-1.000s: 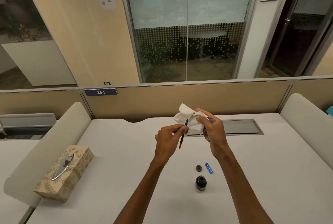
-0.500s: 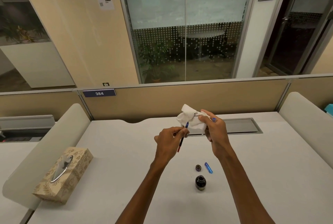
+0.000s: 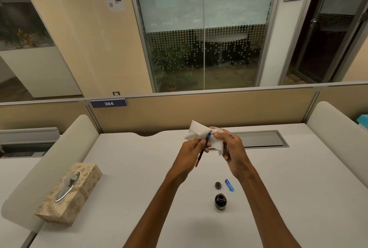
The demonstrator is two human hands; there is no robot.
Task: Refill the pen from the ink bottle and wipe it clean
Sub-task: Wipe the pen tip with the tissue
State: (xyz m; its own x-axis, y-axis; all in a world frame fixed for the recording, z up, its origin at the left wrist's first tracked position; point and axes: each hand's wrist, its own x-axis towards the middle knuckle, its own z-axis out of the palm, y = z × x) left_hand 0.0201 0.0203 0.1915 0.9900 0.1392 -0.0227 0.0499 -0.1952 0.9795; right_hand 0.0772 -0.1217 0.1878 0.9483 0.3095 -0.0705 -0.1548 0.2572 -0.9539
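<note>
My left hand (image 3: 192, 151) pinches a thin pen (image 3: 201, 155), dark with a red lower end, held tilted with its tip up. My right hand (image 3: 232, 149) holds a crumpled white tissue (image 3: 197, 133) against the pen's upper tip; a small blue piece shows behind its fingers. On the white desk (image 3: 139, 188) below stand the open dark ink bottle (image 3: 220, 201), its round cap (image 3: 218, 185) and a blue pen barrel (image 3: 229, 185) lying beside the cap.
A patterned tissue box (image 3: 69, 192) sits at the desk's left. A grey cable tray lid (image 3: 258, 139) is set into the desk behind my hands. Beige partitions with a "384" label (image 3: 109, 103) close the back; curved white dividers flank both sides.
The hands have stayed together; the tissue has shifted slightly around the pen tip. The view has tilted a little.
</note>
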